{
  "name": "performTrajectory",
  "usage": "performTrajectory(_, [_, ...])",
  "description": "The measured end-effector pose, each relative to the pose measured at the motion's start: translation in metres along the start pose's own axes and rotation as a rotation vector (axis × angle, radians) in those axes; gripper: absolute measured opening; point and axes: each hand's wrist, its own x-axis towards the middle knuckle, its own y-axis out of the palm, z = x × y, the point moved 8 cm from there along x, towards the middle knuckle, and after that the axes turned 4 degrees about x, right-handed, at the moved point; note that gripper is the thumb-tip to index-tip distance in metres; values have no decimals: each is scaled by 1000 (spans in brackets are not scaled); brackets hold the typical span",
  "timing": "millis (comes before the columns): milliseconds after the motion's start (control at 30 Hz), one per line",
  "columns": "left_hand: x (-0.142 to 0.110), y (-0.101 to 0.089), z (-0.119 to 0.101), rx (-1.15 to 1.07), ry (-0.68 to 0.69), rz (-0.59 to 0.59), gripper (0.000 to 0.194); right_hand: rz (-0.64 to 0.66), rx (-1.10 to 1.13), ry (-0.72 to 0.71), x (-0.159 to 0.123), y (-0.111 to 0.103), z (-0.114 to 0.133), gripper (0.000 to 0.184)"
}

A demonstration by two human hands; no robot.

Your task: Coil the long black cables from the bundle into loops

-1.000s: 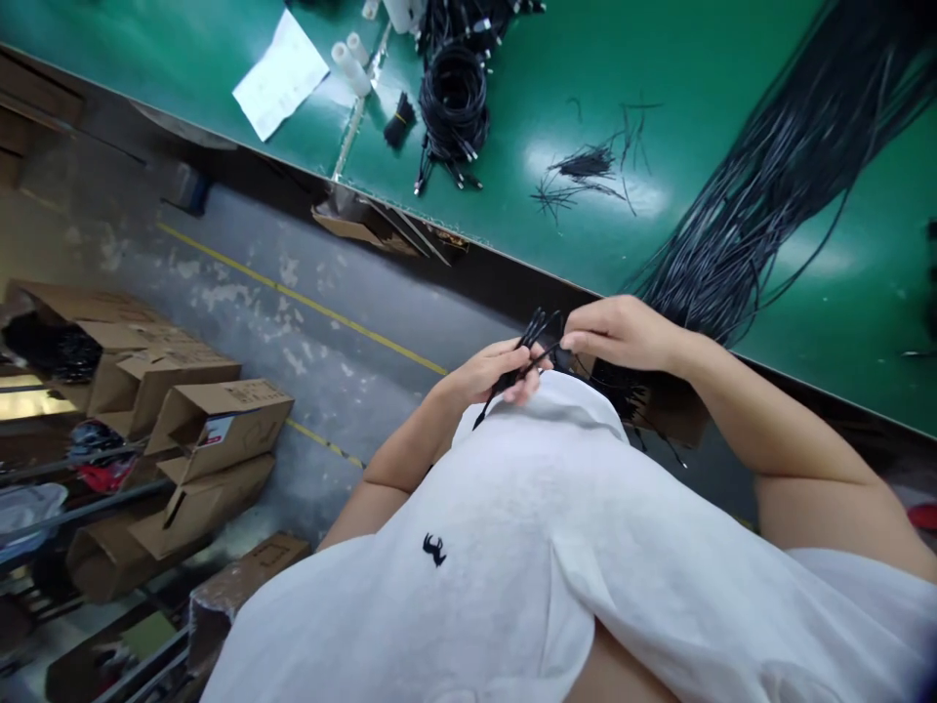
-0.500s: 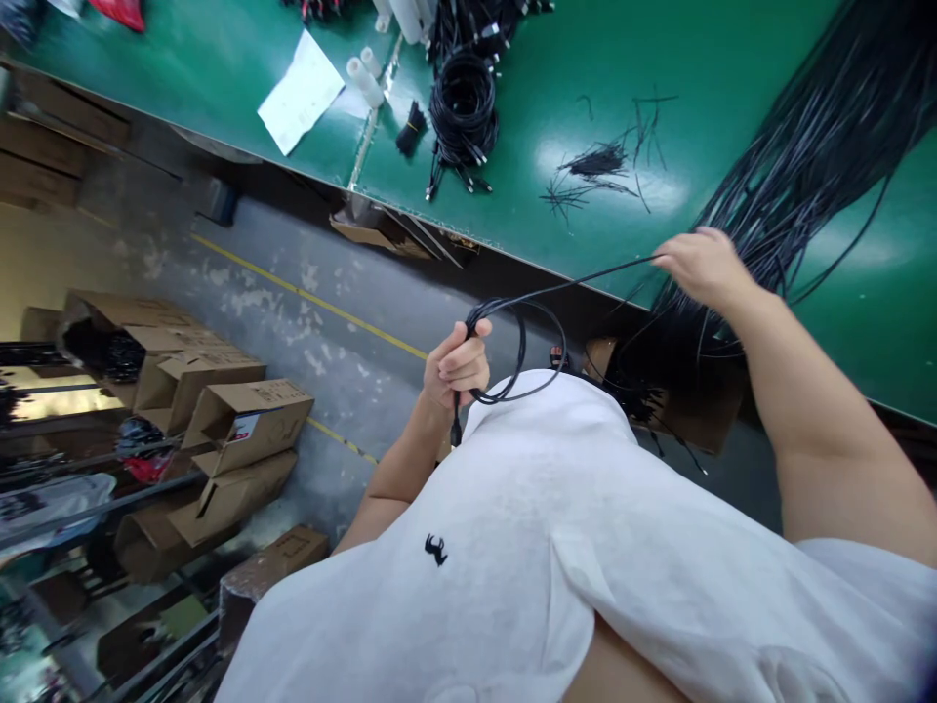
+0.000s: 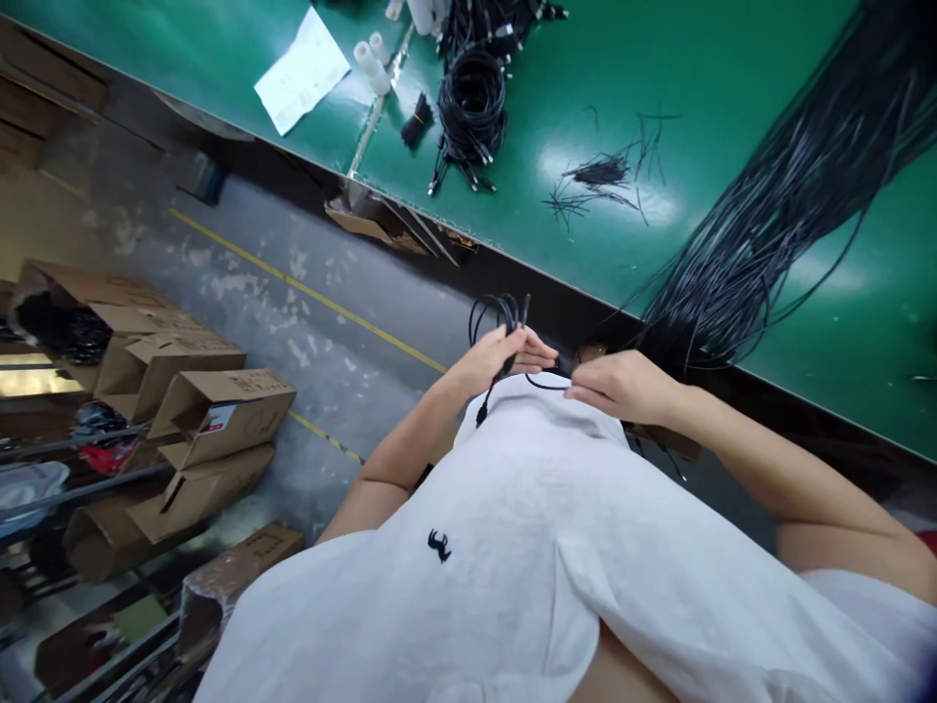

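My left hand (image 3: 498, 359) grips a small coil of black cable (image 3: 495, 314) just above my white shirt; the loops stick up past the fingers and a plug end hangs below the palm. My right hand (image 3: 624, 387) is close beside it, fingers pinched on the same cable where it runs across between the two hands. Both hands hover in front of the green table's near edge (image 3: 527, 264), a little left of the big hanging bundle of black cables (image 3: 768, 215).
On the table lie a finished cable coil (image 3: 472, 103), loose black ties (image 3: 596, 181), a tied bunch of ties (image 3: 417, 119), a white paper (image 3: 302, 70) and white tubes (image 3: 372, 59). Open cardboard boxes (image 3: 212, 410) stand on the floor at left.
My right hand came back down from the cable bundle to my left hand, drawing the stretched cable in. The wide loop has closed into a tighter coil in my left hand.
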Motion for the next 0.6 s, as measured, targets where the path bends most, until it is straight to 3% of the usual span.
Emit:
performTrajectory(133, [-8, 34, 11, 152, -55, 285, 44, -73, 4, -5, 29, -37, -11, 49])
performTrajectory(233, [-26, 31, 5, 60, -104, 334, 42, -81, 24, 85, 18, -49, -53, 47])
performTrajectory(300, [-36, 13, -5, -91, -77, 224, 42, -128, -65, 233, -10, -62, -109, 44])
performTrajectory(400, [-50, -24, -24, -307, 52, -46, 53, -225, -395, 587, -77, -95, -210, 36])
performTrajectory(467, [-59, -39, -36, -396, 144, -161, 52, -195, -533, 792, -117, -111, -257, 32])
performTrajectory(533, [-61, -43, -45, -426, 195, -189, 41, -117, -597, 941, -139, -110, -269, 31])
performTrajectory(600, [-57, -42, -49, -417, 214, -179, 31, -24, -571, 868, -129, -86, -236, 29])
